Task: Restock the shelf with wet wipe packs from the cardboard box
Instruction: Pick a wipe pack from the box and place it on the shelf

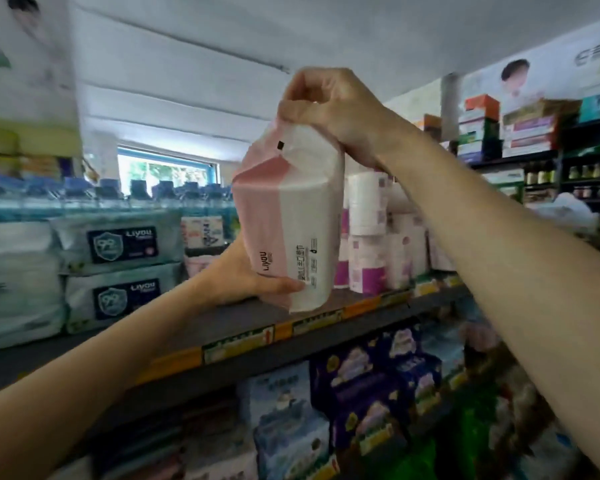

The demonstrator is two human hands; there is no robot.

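A pink and white wet wipe pack [291, 223] stands on end above the front of the upper shelf [326, 323]. My right hand [333, 105] pinches the pack's top seam from above. My left hand [243, 275] grips its lower end, with the thumb across the front. The pack's bottom edge hangs just over the shelf lip. The cardboard box is not in view.
Grey-green wipe packs [118, 271] are stacked on the shelf to the left. White and purple tissue rolls [378, 237] stand close behind and right of the pack. Blue and purple packs [361, 393] fill the lower shelf. Boxes [499, 133] top a far right rack.
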